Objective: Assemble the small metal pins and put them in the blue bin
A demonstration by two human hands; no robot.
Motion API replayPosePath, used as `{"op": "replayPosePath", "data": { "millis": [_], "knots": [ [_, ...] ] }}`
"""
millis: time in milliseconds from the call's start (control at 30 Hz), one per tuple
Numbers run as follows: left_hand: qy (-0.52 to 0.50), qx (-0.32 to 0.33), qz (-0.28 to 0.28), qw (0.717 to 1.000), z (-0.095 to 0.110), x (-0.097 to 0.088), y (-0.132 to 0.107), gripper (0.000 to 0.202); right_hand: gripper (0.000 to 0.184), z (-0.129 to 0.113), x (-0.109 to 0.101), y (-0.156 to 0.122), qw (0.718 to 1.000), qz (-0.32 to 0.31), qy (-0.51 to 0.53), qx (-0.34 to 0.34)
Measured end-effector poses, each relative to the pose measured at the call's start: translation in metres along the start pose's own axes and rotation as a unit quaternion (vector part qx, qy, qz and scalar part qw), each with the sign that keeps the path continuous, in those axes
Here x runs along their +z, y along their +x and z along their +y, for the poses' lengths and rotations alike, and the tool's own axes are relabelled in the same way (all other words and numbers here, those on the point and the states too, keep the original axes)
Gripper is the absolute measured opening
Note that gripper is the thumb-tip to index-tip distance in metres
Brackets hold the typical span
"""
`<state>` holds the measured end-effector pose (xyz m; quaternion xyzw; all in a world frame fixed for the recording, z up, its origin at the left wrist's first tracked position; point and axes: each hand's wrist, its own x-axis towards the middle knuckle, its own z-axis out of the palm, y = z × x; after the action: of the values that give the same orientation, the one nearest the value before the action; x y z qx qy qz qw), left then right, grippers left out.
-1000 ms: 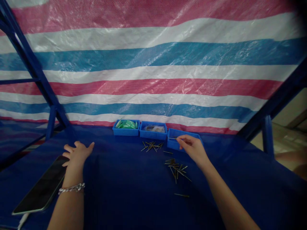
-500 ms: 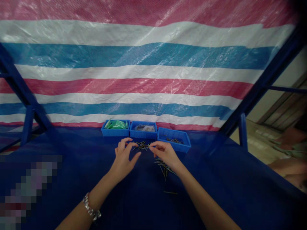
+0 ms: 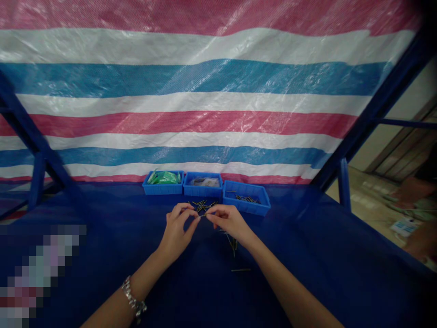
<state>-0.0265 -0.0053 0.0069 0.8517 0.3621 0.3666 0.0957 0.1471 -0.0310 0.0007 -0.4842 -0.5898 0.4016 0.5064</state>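
- Left hand point(image 3: 176, 230) and right hand point(image 3: 228, 222) are together, fingertips pinching a pin point(image 3: 203, 216)
- Some pins point(image 3: 246, 199) already lie in my right bin point(image 3: 246, 207)
- Loose pins point(image 3: 232, 243) remain on the desk point(image 3: 102, 237)

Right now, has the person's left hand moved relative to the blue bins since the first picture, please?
Yes, rightward: the left hand was well left of the green-packet bin, now in front of its right end.

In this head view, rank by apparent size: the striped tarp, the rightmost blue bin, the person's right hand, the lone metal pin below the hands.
Largest to smallest: the striped tarp; then the rightmost blue bin and the right hand, which look alike, and the hand is nearer the camera, so I won't rank them; last, the lone metal pin.
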Motion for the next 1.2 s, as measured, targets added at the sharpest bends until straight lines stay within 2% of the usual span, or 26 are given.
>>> {"op": "replayPosePath", "data": {
  "millis": [300,900,1200],
  "knots": [
    [-0.009,0.008,0.002,1.000,-0.003,0.001,0.000,0.010,0.020,0.005,-0.003,0.000,1.000,-0.018,-0.009,0.013],
    [-0.020,0.008,0.011,1.000,-0.006,0.007,-0.002,0.010,0.016,-0.006,-0.001,-0.001,0.998,-0.021,-0.022,0.061],
    [-0.021,0.015,0.016,1.000,-0.006,0.008,-0.003,0.009,0.016,-0.004,-0.001,-0.001,0.999,-0.025,-0.007,0.040]
  ]
}}
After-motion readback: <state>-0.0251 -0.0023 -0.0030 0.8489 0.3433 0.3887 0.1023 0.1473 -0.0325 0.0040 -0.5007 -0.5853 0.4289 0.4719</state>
